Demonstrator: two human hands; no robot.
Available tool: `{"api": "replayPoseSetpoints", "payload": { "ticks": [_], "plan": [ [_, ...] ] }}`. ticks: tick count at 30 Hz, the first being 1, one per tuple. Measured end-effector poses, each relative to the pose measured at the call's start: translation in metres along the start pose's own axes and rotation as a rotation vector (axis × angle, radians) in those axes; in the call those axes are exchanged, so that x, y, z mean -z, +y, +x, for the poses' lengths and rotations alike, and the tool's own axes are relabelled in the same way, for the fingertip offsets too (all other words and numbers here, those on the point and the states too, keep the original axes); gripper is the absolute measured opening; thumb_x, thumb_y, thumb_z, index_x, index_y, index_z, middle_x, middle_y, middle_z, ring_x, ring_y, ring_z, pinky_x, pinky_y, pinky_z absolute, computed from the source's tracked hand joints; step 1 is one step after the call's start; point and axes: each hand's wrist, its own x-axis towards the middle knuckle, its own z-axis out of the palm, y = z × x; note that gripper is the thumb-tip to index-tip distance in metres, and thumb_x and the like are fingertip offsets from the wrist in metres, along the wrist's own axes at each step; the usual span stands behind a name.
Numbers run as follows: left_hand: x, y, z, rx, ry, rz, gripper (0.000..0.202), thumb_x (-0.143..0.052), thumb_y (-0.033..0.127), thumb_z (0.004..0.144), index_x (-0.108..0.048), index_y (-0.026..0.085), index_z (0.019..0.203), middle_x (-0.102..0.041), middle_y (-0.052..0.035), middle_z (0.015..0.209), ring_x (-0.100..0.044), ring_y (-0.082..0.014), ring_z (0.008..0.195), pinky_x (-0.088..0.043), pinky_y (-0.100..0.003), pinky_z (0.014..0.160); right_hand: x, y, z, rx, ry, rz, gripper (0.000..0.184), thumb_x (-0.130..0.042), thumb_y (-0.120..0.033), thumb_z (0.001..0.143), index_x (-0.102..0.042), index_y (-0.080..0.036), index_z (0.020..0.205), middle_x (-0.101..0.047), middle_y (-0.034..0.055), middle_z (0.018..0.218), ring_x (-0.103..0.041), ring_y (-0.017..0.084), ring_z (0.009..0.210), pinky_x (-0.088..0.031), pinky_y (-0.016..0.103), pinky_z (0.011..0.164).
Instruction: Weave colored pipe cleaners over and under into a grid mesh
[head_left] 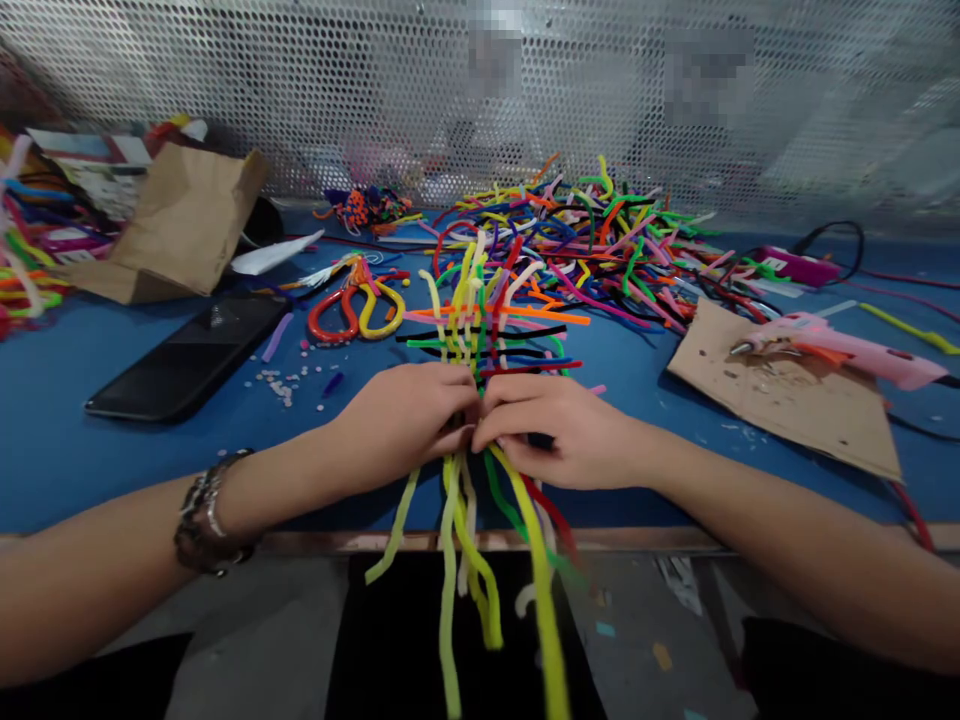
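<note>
Colourful pipe cleaners are woven into a grid near the table's front edge, with yellow, green, red and white strands running lengthwise and black, orange, pink and blue ones across. My left hand is closed over the grid's near left part, fingertips pressed on the strands. Beside it, my right hand pinches at the near middle, its fingertips almost touching the left ones. Just what lies between the fingertips is hidden. Loose ends, among them a long yellow pipe cleaner, hang below my hands over the table edge.
A large pile of pipe cleaners lies behind the grid. Scissors and a black phone rest on the left, near a brown paper bag. On the right, a pink glue gun sits on cardboard. Perforated metal stands behind.
</note>
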Motion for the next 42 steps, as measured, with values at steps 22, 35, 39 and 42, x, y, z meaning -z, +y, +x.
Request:
{"api": "replayPoseSetpoints", "payload": {
  "ticks": [22, 35, 39, 42],
  "plan": [
    [0.011, -0.012, 0.000, -0.055, -0.074, -0.280, 0.010, -0.048, 0.018, 0.079, -0.056, 0.014, 0.073, -0.054, 0.0003, 0.072, -0.050, -0.0104, 0.066, -0.036, -0.018, 0.059, -0.007, 0.004, 0.005, -0.261, -0.022, -0.152, 0.009, -0.053, -0.011, 0.076, -0.061, -0.013, 0.078, -0.049, -0.0004, 0.068, -0.045, 0.009, 0.060, -0.033, 0.020, 0.055],
    [0.017, -0.034, 0.000, -0.341, -0.173, -0.341, 0.020, -0.047, 0.017, 0.086, -0.064, 0.020, 0.095, -0.058, -0.0047, 0.096, -0.054, -0.0111, 0.084, -0.040, -0.018, 0.073, -0.003, 0.004, 0.004, -0.340, -0.013, 0.007, 0.011, -0.050, -0.008, 0.070, -0.059, -0.013, 0.073, -0.049, -0.0021, 0.063, -0.043, 0.007, 0.054, -0.034, 0.019, 0.051],
    [0.011, -0.032, -0.001, -0.322, -0.091, -0.242, 0.018, -0.048, 0.023, 0.086, -0.064, 0.023, 0.094, -0.059, -0.0023, 0.090, -0.054, -0.0101, 0.078, -0.038, -0.018, 0.067, 0.003, 0.009, 0.003, -0.428, 0.027, 0.249, 0.019, -0.042, -0.006, 0.068, -0.056, -0.014, 0.079, -0.055, -0.0019, 0.063, -0.048, 0.008, 0.054, -0.039, 0.019, 0.053],
    [0.010, -0.031, 0.000, -0.369, -0.031, -0.109, 0.014, -0.052, 0.026, 0.084, -0.065, 0.024, 0.087, -0.061, -0.0001, 0.085, -0.055, -0.0107, 0.075, -0.035, -0.023, 0.074, 0.005, 0.010, 0.003, -0.454, 0.036, 0.254, 0.018, -0.041, -0.008, 0.070, -0.056, -0.013, 0.078, -0.057, -0.0011, 0.064, -0.050, 0.008, 0.055, -0.040, 0.020, 0.054]
  ]
}}
